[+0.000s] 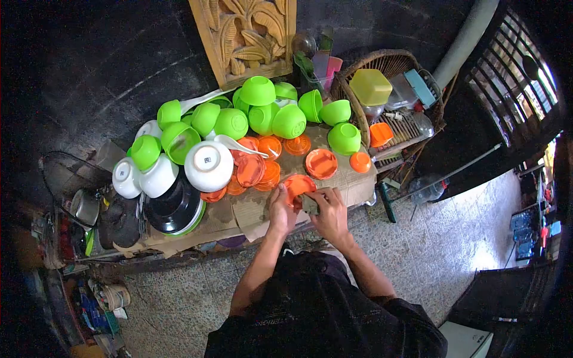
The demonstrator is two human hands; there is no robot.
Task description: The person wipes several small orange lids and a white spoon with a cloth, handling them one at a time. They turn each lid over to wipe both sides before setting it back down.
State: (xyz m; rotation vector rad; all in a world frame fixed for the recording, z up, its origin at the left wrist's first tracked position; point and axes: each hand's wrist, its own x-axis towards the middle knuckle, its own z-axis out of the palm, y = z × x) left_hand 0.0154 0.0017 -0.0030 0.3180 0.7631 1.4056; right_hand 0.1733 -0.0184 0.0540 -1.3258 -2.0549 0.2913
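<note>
My left hand [280, 215] grips the left edge of an orange plastic lid [299, 185] above the cardboard-covered table [245, 213]. In my right hand [331, 216] is a greyish cloth [310, 205], pressed against the lid's lower right side. Just beyond lies another orange lid [321, 164], with a small orange cup [360, 162] to its right. Several orange lids [251, 170] are piled to the left of my hands. Part of the held lid is hidden by my fingers and the cloth.
Many upturned green bowls [258, 91] are heaped at the back, beside white bowls [209, 165] and a black dish [170, 206]. A wicker rack [352, 98] with plastic containers stands at the back right. A carved wooden panel [253, 42] leans against the wall.
</note>
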